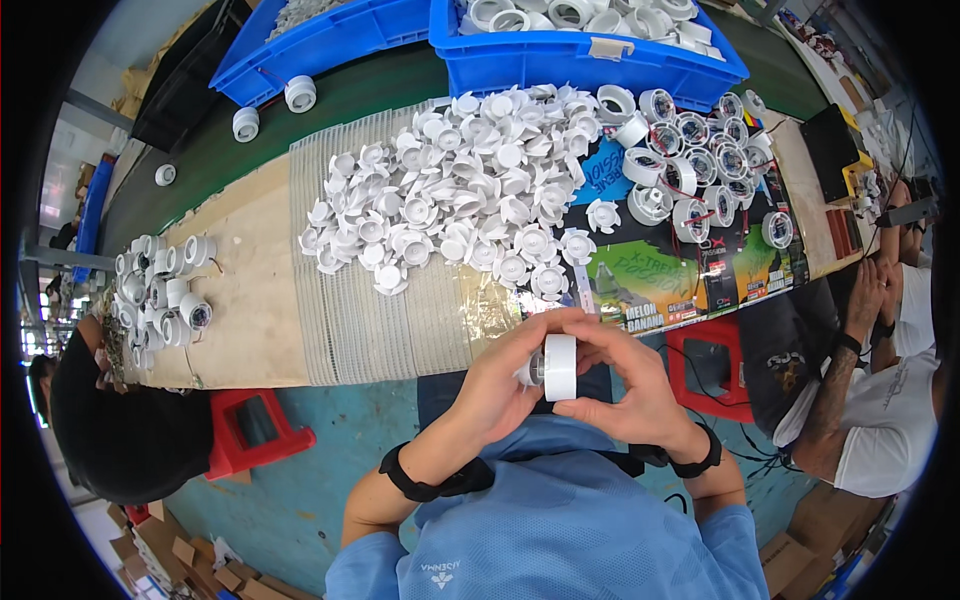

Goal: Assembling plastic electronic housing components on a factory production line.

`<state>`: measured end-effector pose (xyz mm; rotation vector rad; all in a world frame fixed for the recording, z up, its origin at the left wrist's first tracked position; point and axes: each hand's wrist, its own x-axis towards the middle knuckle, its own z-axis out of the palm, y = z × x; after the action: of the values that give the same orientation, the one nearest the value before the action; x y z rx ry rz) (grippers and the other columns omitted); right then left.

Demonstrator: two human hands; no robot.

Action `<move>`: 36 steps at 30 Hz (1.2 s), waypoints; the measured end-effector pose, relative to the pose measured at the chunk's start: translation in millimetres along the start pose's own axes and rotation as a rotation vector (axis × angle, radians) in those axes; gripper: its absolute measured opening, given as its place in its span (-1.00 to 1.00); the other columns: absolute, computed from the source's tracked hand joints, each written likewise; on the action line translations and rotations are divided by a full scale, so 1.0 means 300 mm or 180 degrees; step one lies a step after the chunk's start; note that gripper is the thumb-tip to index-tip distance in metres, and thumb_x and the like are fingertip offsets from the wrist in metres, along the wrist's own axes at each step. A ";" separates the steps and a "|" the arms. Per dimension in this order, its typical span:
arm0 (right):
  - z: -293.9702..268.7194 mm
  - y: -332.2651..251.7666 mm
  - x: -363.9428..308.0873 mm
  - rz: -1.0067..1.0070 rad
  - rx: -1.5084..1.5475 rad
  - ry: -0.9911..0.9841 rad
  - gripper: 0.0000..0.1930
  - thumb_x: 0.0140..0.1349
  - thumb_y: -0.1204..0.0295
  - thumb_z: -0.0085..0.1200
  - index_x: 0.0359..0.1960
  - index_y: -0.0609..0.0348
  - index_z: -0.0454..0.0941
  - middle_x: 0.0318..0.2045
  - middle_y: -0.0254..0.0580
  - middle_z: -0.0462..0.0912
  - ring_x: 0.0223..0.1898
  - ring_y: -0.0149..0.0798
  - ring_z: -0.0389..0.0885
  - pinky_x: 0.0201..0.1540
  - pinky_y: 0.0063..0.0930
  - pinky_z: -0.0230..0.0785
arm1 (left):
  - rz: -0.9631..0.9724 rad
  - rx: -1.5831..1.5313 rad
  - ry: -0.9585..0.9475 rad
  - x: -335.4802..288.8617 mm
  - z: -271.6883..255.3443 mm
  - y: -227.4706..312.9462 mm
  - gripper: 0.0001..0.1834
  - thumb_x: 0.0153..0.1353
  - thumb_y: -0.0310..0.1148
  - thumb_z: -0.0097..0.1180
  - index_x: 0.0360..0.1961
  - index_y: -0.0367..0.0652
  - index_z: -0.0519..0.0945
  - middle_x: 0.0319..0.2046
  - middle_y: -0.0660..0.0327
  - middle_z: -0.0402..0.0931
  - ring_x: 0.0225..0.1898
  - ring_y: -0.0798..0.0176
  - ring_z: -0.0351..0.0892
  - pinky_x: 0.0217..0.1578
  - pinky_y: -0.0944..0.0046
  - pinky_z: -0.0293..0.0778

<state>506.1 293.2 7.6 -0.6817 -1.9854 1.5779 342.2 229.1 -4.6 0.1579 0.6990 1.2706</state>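
Just off the table's near edge, both my hands hold a white round housing [561, 368], seen edge-on. My right hand [635, 385] is closed round its right side, with the thumb below and the fingers above. My left hand [492, 378] is closed at its left side, on a small white fan wheel [530, 370] against the housing's face; the fingers partly hide it. Beyond my hands lies a wide heap of white fan wheels [460, 180]. To its right stand several white ring housings [700, 160] with wires and circuit boards inside.
Blue bins [590, 65] of white rings stand at the back. More assembled housings [160, 290] sit at the table's left end. Co-workers sit at the left [130, 410] and right [870, 390]. Red stools [255, 430] stand beneath the table edge.
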 end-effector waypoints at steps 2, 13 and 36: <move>0.000 -0.017 -0.002 0.0003 -0.0112 -0.0054 -0.29 -0.10 0.44 0.43 0.14 0.28 0.38 -0.03 -0.01 0.54 -0.16 -0.20 0.63 -0.11 -0.40 0.49 | -0.0034 0.0080 -0.0021 -0.008 0.008 0.005 -0.51 0.44 -0.18 -0.34 0.17 -0.34 0.35 0.12 0.00 0.40 0.08 0.13 0.47 0.14 0.14 0.39; 0.025 -0.075 -0.005 -0.0204 -0.0454 -0.0410 -0.30 -0.05 0.40 0.40 0.14 0.37 0.35 -0.07 0.05 0.55 -0.07 -0.11 0.61 -0.07 -0.37 0.50 | 0.0776 0.1141 0.0237 -0.105 0.050 -0.026 -0.47 0.44 -0.08 -0.43 0.16 -0.31 0.31 0.16 -0.06 0.31 0.20 0.12 0.32 0.18 0.17 0.26; -0.652 0.357 0.686 -0.0235 -0.5070 0.0795 -0.44 -0.09 0.25 0.26 -0.09 0.38 0.42 -0.13 0.22 0.50 0.00 0.30 0.38 0.10 0.10 0.19 | 0.0247 0.0054 -0.0064 -0.132 -0.079 -0.005 -0.63 0.17 -0.11 0.10 -0.11 -0.15 0.50 -0.33 0.20 0.49 -0.42 0.31 0.50 -0.47 0.26 0.49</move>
<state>490.5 592.2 -42.2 -1.1720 -2.6617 -0.4606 325.3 186.4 -8.5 0.2131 0.6922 1.3356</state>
